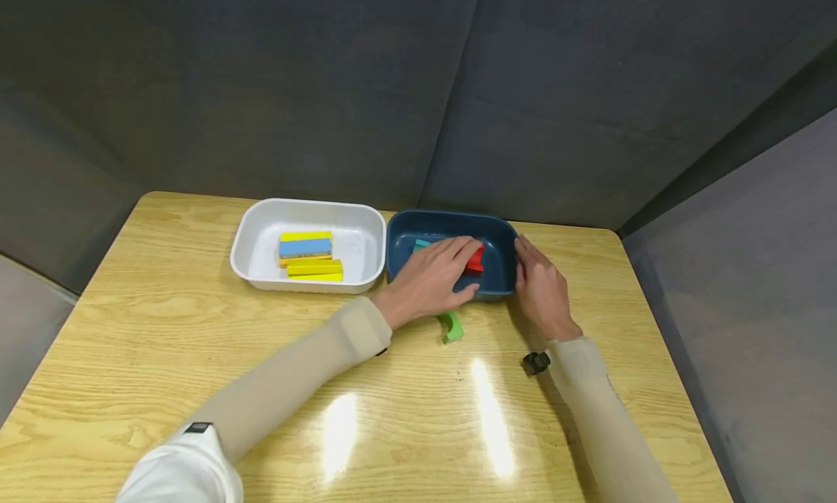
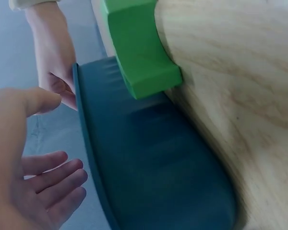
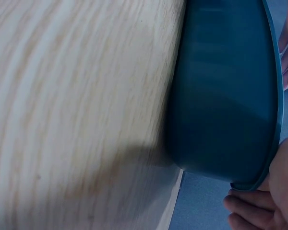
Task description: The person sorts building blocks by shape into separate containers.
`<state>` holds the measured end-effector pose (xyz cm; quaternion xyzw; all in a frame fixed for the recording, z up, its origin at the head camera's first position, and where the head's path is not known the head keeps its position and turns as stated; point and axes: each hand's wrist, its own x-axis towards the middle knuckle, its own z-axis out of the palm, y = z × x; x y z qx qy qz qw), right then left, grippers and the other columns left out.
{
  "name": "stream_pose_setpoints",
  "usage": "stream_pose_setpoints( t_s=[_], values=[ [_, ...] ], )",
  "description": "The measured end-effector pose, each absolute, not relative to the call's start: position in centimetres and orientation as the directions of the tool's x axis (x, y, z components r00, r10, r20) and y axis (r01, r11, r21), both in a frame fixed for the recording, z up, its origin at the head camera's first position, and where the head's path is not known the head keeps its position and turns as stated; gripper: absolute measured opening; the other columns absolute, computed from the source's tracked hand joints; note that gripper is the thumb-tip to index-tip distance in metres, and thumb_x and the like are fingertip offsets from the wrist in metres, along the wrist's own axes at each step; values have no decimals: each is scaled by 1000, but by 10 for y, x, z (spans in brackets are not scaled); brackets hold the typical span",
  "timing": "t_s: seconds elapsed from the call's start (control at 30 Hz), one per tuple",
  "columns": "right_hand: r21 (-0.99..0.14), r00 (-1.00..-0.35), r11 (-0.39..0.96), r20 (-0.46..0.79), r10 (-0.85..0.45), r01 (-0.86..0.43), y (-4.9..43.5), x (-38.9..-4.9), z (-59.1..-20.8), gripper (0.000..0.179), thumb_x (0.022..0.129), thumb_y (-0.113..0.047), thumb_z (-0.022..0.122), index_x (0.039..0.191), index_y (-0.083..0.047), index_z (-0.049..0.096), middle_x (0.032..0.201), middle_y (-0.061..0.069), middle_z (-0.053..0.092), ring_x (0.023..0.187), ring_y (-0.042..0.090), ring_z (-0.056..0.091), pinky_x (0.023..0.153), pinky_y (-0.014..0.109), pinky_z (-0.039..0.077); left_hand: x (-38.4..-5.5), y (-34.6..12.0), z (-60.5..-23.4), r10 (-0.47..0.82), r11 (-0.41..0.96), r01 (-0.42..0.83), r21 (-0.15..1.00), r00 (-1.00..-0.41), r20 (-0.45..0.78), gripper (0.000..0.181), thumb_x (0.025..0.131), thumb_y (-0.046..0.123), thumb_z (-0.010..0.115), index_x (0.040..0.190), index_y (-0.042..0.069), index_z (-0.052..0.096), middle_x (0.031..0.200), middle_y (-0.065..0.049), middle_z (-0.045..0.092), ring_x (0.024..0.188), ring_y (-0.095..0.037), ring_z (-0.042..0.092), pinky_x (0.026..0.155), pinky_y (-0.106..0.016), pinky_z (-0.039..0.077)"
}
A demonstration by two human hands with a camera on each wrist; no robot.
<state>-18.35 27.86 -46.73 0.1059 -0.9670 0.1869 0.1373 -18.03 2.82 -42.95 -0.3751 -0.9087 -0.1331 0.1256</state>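
Note:
The left hand (image 1: 431, 274) reaches over the dark blue bin (image 1: 500, 234), fingers extended and loosely bent, with nothing visible in its grasp. Beside its fingertips lies a red block (image 1: 475, 262) inside the bin. A teal block (image 1: 421, 245) is mostly hidden under that hand. At the bin's right end, the right hand (image 1: 544, 288) touches the outer wall near the rim; in the right wrist view its fingers (image 3: 249, 206) point down past the rim corner. On the table in front of the bin stands a green arch-shaped block (image 2: 141, 52), partly below the left wrist.
A white bin (image 1: 243, 245) stands directly left of the blue one, holding several yellow blocks (image 1: 315, 267) and a blue block (image 1: 305, 248). Both bins sit near the back edge of the wooden table (image 1: 405, 430). Dark grey panels (image 1: 314, 89) rise behind and at the sides.

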Motion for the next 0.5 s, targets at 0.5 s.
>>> stream_pose_setpoints(
  t_s=[0.5],
  values=[
    [-337, -945, 910, 295, -141, -241, 276, -184, -467, 46, 108, -1, 57, 153, 6, 54, 162, 19, 50, 142, 43, 55, 110, 63, 50, -153, 17, -427, 652, 651, 732, 200, -674, 346, 74, 102, 51, 69, 157, 5, 51, 157, -13, 56, 141, -28, 58, 117, -39, 50]
  ],
)
